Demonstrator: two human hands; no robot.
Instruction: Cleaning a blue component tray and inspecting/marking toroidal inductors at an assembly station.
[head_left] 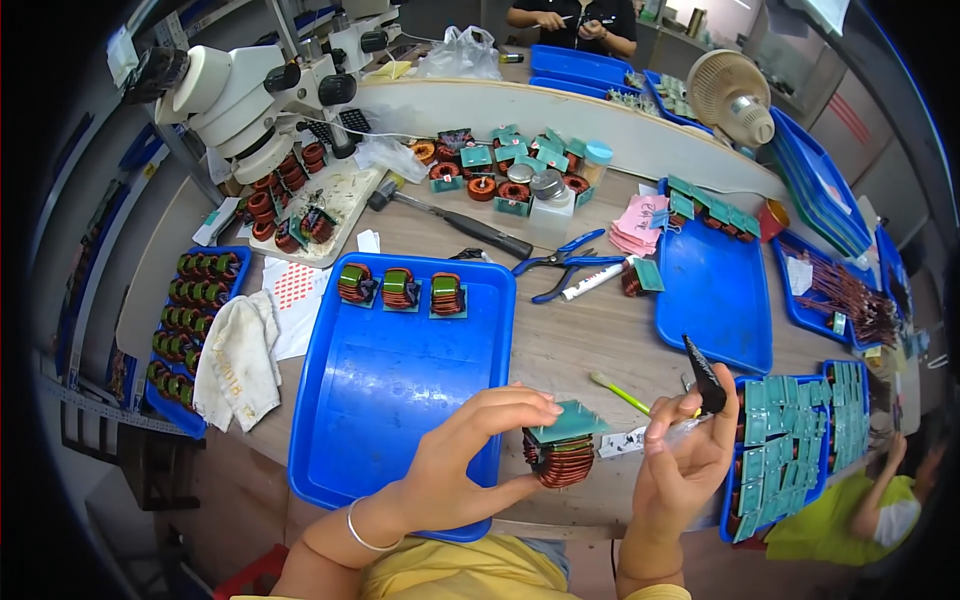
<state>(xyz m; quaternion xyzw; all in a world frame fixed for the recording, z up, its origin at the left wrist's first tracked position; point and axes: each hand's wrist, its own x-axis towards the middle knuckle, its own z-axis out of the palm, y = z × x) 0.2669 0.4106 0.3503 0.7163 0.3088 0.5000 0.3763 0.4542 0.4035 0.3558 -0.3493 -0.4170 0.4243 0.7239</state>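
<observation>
My left hand [455, 450] pinches a toroidal coil [562, 462] wound in copper wire, with a green circuit board [565, 422] on its upper side. Pins stick up from the board. Close by on the right, my right hand [685, 460] is closed round a black tapered tool [706, 378] with light markings; its exact kind is unclear. Something whitish and translucent shows by those fingertips. Beneath the left hand lies a blue tray [390, 400], where three coils on boards, one of them this green-topped coil [447, 294], stand along the far end.
Pliers [560, 262], a hammer [470, 228], a white marker [592, 282] and a green-handled brush [620, 392] lie on the table. A microscope [225, 100] stands far left. Another blue tray [712, 290] and board-filled trays [780, 455] sit right. People work nearby.
</observation>
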